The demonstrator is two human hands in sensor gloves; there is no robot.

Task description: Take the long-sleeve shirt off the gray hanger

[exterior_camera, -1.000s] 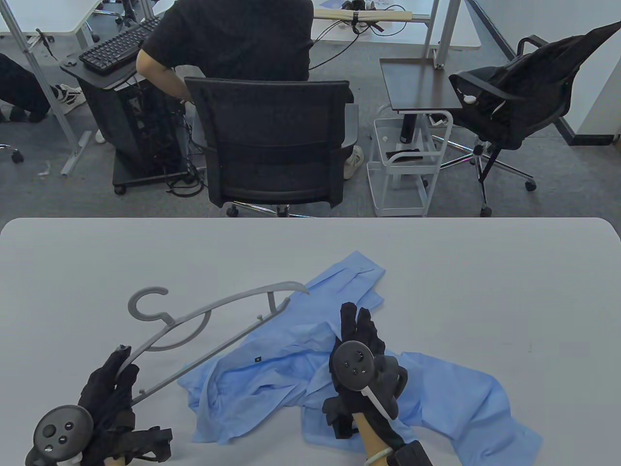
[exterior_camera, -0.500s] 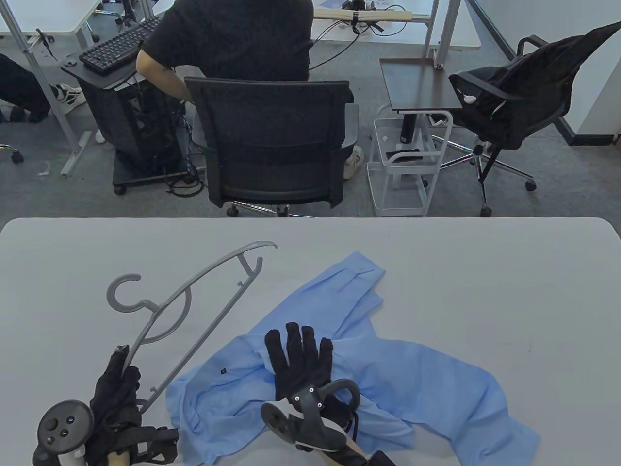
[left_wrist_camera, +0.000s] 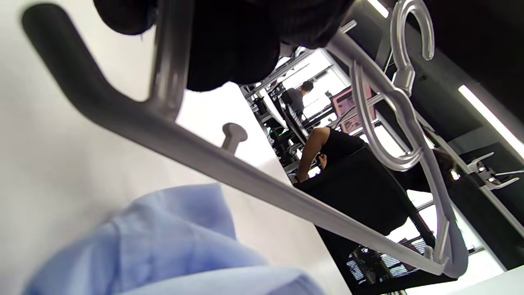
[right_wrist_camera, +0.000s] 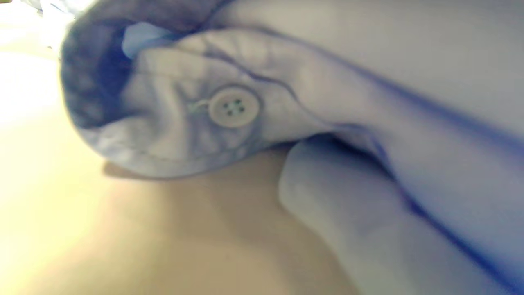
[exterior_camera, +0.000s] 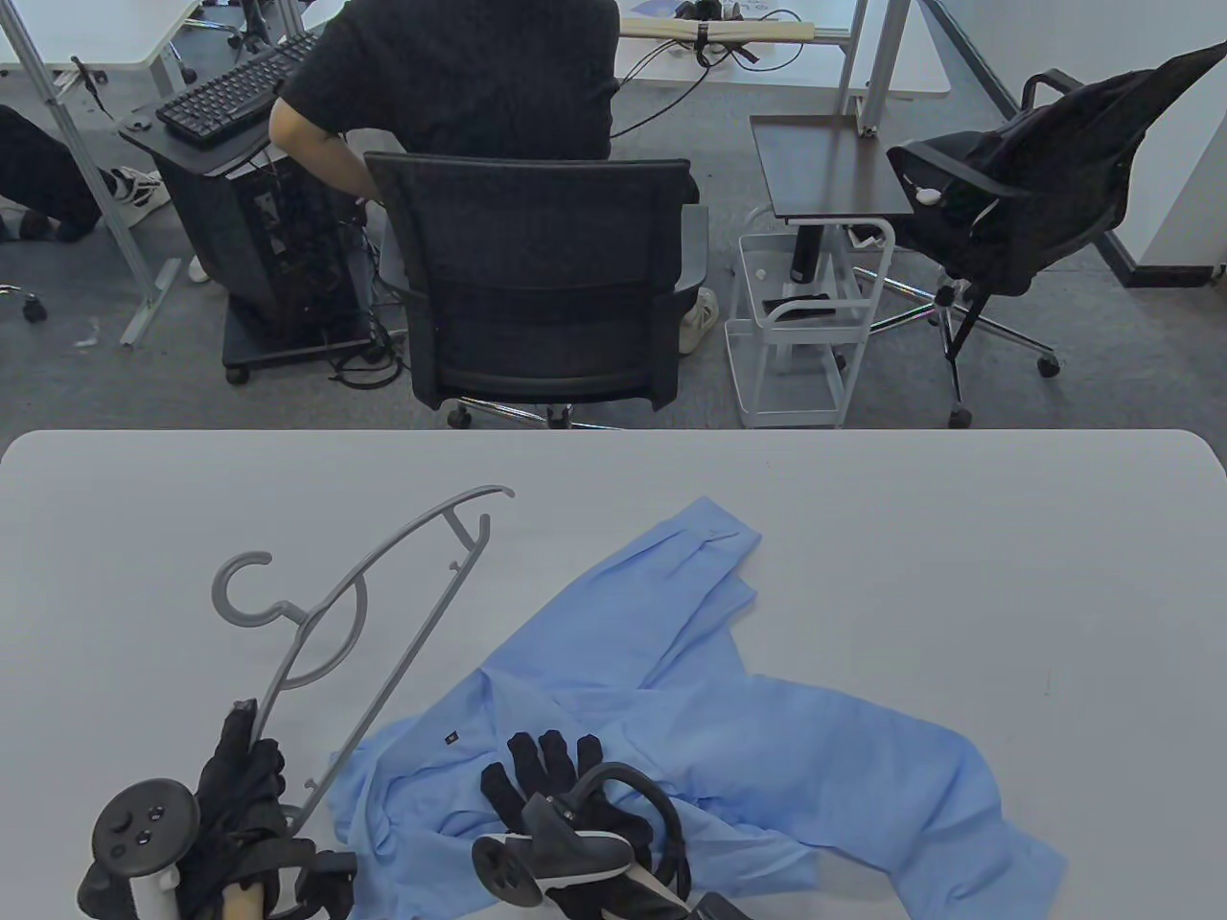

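Observation:
The gray hanger (exterior_camera: 406,652) is clear of the light blue long-sleeve shirt (exterior_camera: 767,747), which lies crumpled on the table at center and right. My left hand (exterior_camera: 244,776) grips the hanger's near end at the lower left, with the hook (exterior_camera: 240,589) pointing away from me. In the left wrist view my fingers (left_wrist_camera: 229,45) wrap the hanger (left_wrist_camera: 262,184) above the shirt's edge (left_wrist_camera: 172,246). My right hand (exterior_camera: 546,776) rests on the shirt near the front edge with fingers spread. The right wrist view shows shirt fabric (right_wrist_camera: 368,82) and a white button (right_wrist_camera: 233,107) up close.
The white table (exterior_camera: 959,537) reaches to the far edge. Beyond it are a black office chair (exterior_camera: 537,278) with a seated person and a white cart (exterior_camera: 796,355).
The hanger's far end came out of the shirt and swung left and away. My right hand slid back over the shirt toward the front edge. The shirt shifted slightly left.

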